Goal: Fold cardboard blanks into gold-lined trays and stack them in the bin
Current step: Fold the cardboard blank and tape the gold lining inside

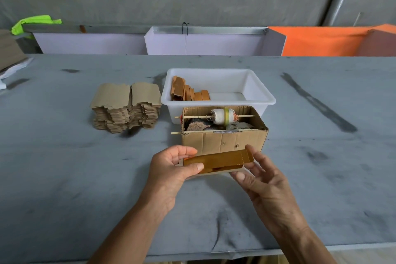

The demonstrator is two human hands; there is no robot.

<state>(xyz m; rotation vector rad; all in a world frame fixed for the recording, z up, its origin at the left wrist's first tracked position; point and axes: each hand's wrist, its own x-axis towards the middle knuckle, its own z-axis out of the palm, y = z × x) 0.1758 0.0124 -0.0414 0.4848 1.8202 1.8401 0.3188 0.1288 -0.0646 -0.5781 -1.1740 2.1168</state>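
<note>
Left hand [171, 169] grip pinches the left end of a gold-lined tray [218, 162], thumb on top; right hand [255, 174] grip holds the right end, fingers curled loosely behind — tray held just above the counter [64, 178], in front of an open cardboard box [222, 140]. Behind it a white bin [261, 92] holds folded trays [188, 92]; blanks stack [126, 107] sits left of the bin.

Grey table [64, 167] — blank stack [126, 107], white bin [265, 100], cardboard box [222, 141].
</note>
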